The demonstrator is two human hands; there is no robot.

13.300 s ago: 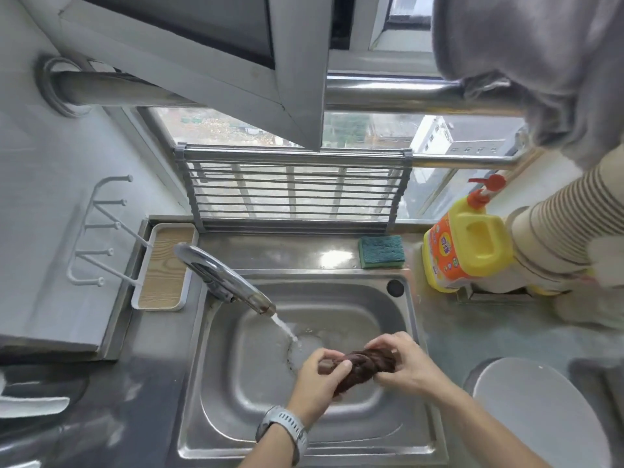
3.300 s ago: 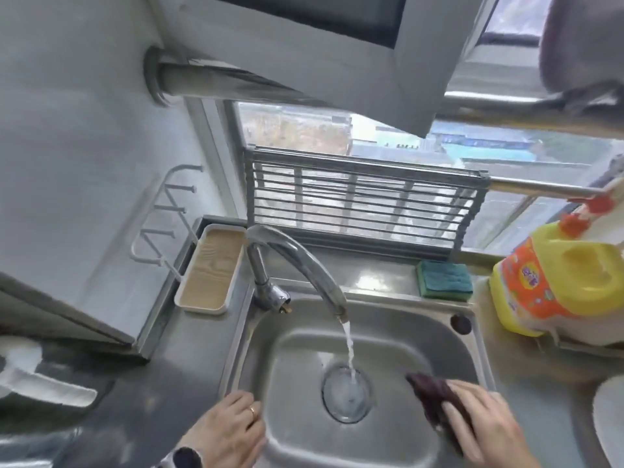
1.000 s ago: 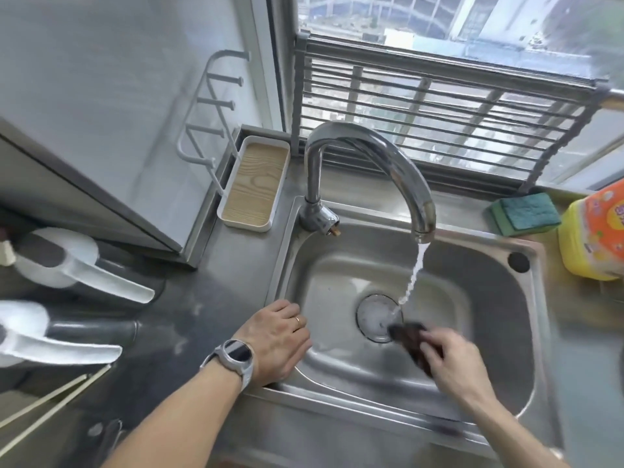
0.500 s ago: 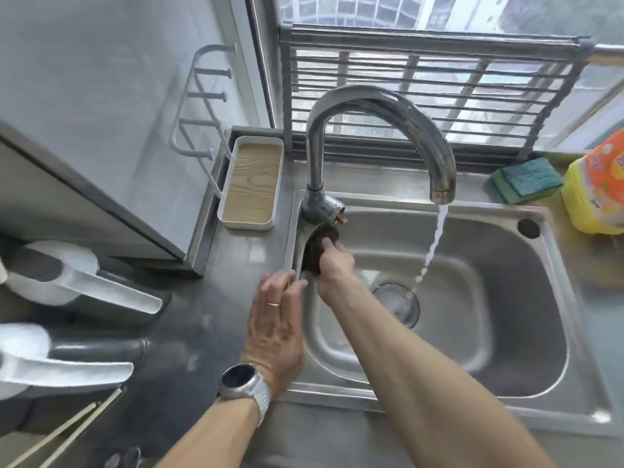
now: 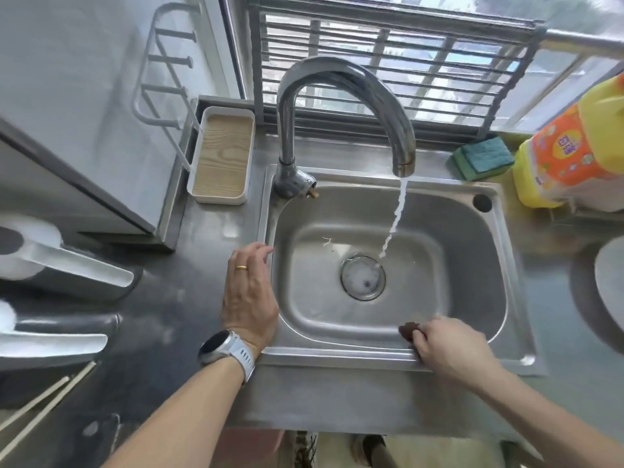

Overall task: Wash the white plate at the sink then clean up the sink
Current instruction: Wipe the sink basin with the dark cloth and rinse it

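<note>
The steel sink (image 5: 388, 214) is sitting sunk into the grey surface (image 5: 189, 298), its basin wet and shining. Water is running from the curved tap (image 5: 341, 82) at its back left corner and falling in a thin stream onto the round drain (image 5: 363, 276) in the middle of the basin. A dark brown cloth (image 5: 409, 330) is lying bunched against the near wall of the basin, just under the front rim. The white plate (image 5: 609, 285) is lying flat on the surface to the right of the sink, cut off by the picture's edge.
</note>
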